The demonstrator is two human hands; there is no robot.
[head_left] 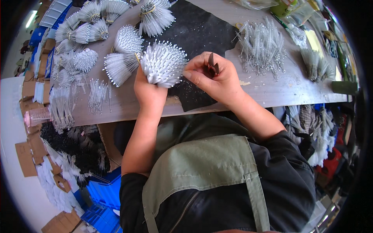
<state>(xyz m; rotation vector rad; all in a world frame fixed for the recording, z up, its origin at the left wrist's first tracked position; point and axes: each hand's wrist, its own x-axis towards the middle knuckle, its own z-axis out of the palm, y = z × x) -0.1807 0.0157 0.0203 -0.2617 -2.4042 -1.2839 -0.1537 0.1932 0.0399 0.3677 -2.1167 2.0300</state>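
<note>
White brush bundle (164,62): raised above the near edge of the surface, about midway along it; its many pale tips fan out upward and to the sides.
Left hand (150,91): closed around the bundle from below, most of its fingers hidden behind it.
Right hand (217,77): thumb and forefinger brought together at the bundle's right side; whether they pinch a single tip cannot be told. The other fingers curl around the snips.
Dark snips (213,68): held within the right hand, pointed end upward.
Grey surface (272,93): its near edge runs just past the apron.
Black sheet (202,42): flat, reaching from the far edge toward the near edge, sprinkled with pale bits.
Paired bundles (121,70): lying just left of the held one.
Upper bundle (156,17): near the far edge, partly over the sheet.
Clustered bundles (89,29): massed toward the far left corner.
Loose wire brushes (261,48): a tangled heap right of the sheet, well in from the near edge.
Green cylinder (345,87): at the near right corner.
Pink-ended clear container (37,116): by the near left corner.
Olive apron (202,159): worn over black clothing.
</note>
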